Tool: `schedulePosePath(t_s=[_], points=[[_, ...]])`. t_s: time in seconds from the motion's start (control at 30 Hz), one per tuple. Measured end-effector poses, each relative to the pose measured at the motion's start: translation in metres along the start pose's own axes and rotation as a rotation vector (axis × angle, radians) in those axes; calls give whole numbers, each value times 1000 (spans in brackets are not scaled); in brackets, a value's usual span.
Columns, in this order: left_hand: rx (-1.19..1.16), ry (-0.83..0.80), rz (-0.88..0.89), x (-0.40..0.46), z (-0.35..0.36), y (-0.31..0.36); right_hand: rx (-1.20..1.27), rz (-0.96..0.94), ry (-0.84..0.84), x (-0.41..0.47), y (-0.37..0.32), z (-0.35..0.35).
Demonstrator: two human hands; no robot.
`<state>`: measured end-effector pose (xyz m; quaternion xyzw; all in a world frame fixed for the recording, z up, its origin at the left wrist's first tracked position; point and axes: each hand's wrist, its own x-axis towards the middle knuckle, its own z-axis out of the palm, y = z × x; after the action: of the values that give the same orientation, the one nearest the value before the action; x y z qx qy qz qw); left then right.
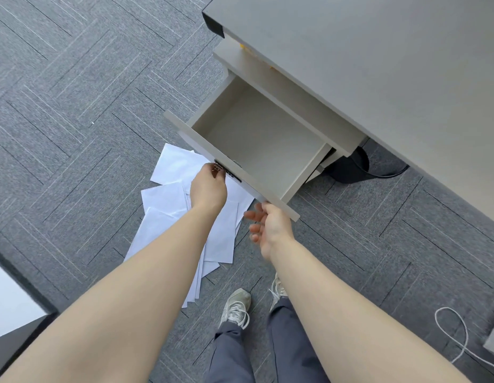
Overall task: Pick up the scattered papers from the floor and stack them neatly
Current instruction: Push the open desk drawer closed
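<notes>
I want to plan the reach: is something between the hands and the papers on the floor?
Yes. The open drawer juts out above part of the papers. The left hand is at its front, fingers on the handle; the right hand is open by its corner. The nearer papers lie uncovered.

No text, label, brand or number can be read anywhere; the papers [182,194] show blank white faces.

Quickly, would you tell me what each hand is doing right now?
Left hand: fingers curled at the handle on the open drawer front, apparently gripping it.
Right hand: open, fingers relaxed, holding nothing, beside the drawer front's corner.
</notes>
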<state>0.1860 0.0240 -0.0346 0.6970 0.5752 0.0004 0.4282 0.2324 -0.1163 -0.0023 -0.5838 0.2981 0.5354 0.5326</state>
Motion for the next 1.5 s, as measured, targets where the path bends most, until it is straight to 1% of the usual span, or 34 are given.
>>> schedulePosePath(t_s=[0.13,0.27,0.37,0.47,0.67,1.07,1.23,1.5], points=[[50,21,22,7,8,19,-12,-3,-3,6,-20,-6],[21,22,17,13,18,35,-15,-14,1,11,-38,-12],[28,54,21,17,24,48,-31,-27,6,15,-50,-16],[83,91,47,19,29,60,-51,-41,24,19,-61,-20],[206,97,115,26,36,78,-48,-62,41,25,-84,-24],[351,138,170,35,48,102,-30,-90,31,32,-107,-33],[315,143,198,39,51,106,-35,-99,48,34,-115,-35],[334,150,229,47,57,115,-14,-119,77,41,-125,-38]])
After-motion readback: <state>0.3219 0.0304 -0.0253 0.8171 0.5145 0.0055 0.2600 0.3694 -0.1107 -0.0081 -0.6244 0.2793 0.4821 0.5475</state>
